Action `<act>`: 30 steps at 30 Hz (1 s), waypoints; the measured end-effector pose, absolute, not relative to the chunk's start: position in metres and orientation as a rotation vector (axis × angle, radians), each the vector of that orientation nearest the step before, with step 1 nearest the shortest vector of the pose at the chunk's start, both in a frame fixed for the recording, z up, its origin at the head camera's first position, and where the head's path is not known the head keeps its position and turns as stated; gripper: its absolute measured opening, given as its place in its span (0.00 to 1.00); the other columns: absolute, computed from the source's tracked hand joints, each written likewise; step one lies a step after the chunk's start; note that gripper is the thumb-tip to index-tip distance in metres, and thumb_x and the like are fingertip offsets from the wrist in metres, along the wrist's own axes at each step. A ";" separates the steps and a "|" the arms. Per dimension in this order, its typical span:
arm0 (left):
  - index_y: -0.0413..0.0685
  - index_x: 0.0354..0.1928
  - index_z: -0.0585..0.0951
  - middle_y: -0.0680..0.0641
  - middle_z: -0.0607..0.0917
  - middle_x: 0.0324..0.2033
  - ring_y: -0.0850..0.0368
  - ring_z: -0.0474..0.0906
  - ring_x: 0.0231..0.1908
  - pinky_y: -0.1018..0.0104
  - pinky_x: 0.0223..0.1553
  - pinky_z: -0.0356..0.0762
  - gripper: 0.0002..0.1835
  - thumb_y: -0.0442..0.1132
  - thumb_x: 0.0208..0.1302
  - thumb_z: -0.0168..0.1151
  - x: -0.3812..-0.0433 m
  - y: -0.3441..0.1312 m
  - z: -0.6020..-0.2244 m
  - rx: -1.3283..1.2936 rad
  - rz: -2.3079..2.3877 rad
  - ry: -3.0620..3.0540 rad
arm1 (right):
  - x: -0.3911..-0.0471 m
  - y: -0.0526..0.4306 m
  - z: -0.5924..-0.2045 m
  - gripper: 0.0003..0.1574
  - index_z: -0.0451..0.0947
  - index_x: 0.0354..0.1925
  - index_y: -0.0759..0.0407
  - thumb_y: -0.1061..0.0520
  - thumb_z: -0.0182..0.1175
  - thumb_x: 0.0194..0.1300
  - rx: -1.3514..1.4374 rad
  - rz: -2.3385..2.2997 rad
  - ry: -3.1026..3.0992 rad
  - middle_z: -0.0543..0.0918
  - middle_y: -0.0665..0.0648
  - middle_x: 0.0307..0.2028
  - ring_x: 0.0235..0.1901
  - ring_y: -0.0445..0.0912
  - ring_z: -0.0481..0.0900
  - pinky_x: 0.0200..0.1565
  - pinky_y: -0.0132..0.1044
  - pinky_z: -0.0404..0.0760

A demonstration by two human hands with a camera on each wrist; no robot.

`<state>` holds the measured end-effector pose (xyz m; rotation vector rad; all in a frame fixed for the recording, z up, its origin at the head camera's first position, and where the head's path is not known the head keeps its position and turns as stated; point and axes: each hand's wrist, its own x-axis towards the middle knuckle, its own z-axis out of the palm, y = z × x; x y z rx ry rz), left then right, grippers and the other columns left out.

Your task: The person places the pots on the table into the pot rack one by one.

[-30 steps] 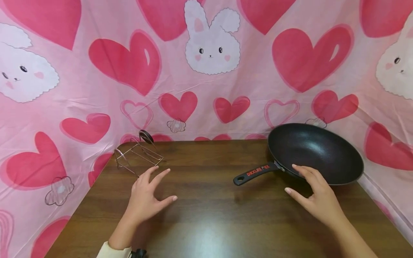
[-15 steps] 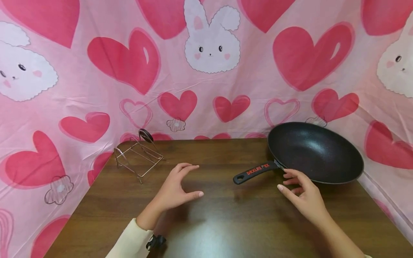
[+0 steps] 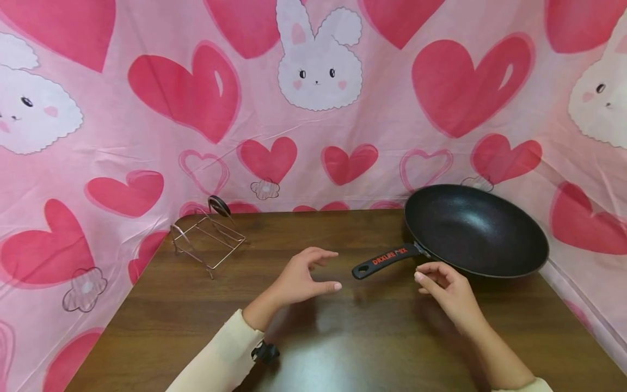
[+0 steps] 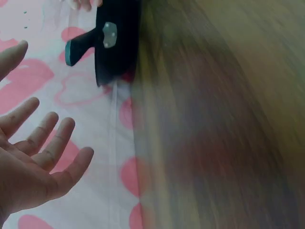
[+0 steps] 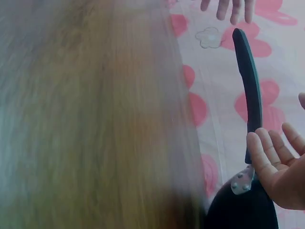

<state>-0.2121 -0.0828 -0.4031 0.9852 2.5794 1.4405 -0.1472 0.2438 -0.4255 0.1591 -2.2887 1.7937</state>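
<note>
A black frying pan (image 3: 475, 231) sits at the right back of the table, its handle (image 3: 387, 263) with red lettering pointing left. My left hand (image 3: 305, 277) hovers left of the handle's end, fingers apart from the thumb and holding nothing. Near the base of the handle is my right hand (image 3: 450, 288), its fingers loosely bent and nothing in its grasp. In the right wrist view the right hand (image 5: 279, 164) overlaps the handle (image 5: 249, 90); whether it touches cannot be told. The left wrist view shows the left hand (image 4: 43, 157) spread, apart from the pan (image 4: 119, 43).
A thin wire rack (image 3: 210, 239) with a dark round piece (image 3: 219, 206) stands at the table's back left. The brown wooden table (image 3: 333, 348) ends against a pink cloth (image 3: 313, 125) printed with hearts and rabbits, which hangs behind and at both sides.
My left hand has moved right, from beside the wire rack toward the handle's end. My right hand has shifted slightly left and its fingers have bent more. Pan and rack have stayed put.
</note>
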 end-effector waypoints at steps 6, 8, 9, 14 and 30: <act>0.51 0.57 0.81 0.49 0.80 0.53 0.52 0.79 0.48 0.50 0.48 0.79 0.26 0.42 0.54 0.75 -0.218 -0.062 -0.402 0.901 1.544 2.382 | -0.154 0.241 -0.428 0.14 0.74 0.47 0.72 0.60 0.57 0.71 0.098 2.241 -2.084 0.84 0.52 0.40 0.39 0.45 0.84 0.41 0.40 0.84; 0.50 0.56 0.81 0.47 0.81 0.53 0.48 0.80 0.48 0.54 0.46 0.81 0.25 0.39 0.55 0.74 -0.221 -0.055 -0.403 0.877 1.573 2.305 | -0.154 0.239 -0.429 0.09 0.76 0.45 0.66 0.60 0.57 0.72 0.048 2.368 -1.997 0.84 0.53 0.40 0.40 0.46 0.84 0.41 0.41 0.84; 0.50 0.56 0.81 0.46 0.81 0.53 0.47 0.80 0.48 0.57 0.44 0.81 0.24 0.38 0.55 0.74 -0.223 -0.051 -0.404 0.860 1.589 2.266 | -0.155 0.238 -0.430 0.08 0.77 0.44 0.64 0.60 0.56 0.72 0.018 2.425 -1.954 0.84 0.53 0.39 0.39 0.46 0.85 0.42 0.41 0.84; 0.46 0.55 0.81 0.41 0.81 0.52 0.49 0.81 0.44 0.55 0.39 0.84 0.22 0.32 0.57 0.72 -0.231 -0.030 -0.410 0.670 1.735 2.021 | -0.162 0.231 -0.434 0.04 0.78 0.41 0.57 0.59 0.56 0.72 -0.193 2.687 -1.687 0.85 0.55 0.38 0.40 0.47 0.85 0.45 0.42 0.83; 0.30 0.57 0.76 0.42 0.81 0.48 0.51 0.81 0.36 0.54 0.36 0.84 0.23 0.18 0.58 0.62 -0.235 0.000 -0.423 0.325 1.979 1.629 | -0.195 0.212 -0.453 0.10 0.74 0.47 0.60 0.65 0.46 0.75 -0.075 3.076 -0.952 0.84 0.59 0.40 0.44 0.50 0.83 0.50 0.43 0.80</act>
